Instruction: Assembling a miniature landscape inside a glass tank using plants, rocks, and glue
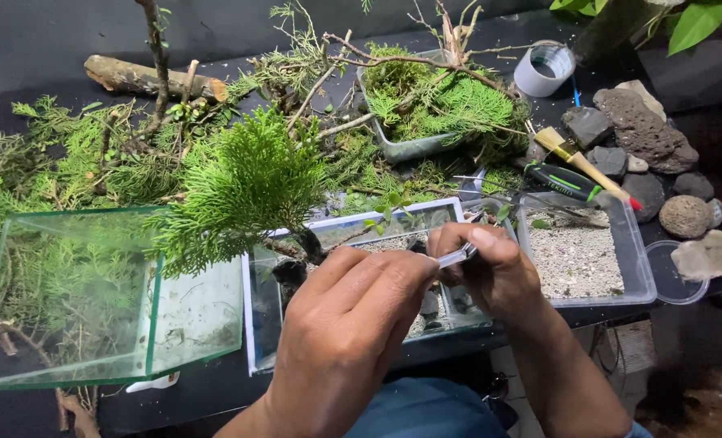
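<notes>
Both hands were over the small glass tank (426,235) at bench (215,381) front edge. Right hand (494,272) pinched metal tweezers (456,256), tips hidden behind fingers. Left hand (353,324) curled, fingertips touching the tweezers' shaft. Conifer sprig (239,191) stood at tank's left; sand tray (584,255) just right of it.

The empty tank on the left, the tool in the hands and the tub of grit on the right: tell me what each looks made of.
Empty tank: clear glass, judging by its green-tinted cut edges and reflections.
Tool, pinched by the right hand with the left hand alongside: likely polished metal; thin, silvery and shiny.
Tub: probably thin clear plastic, with rounded corners and a rolled rim.
</notes>
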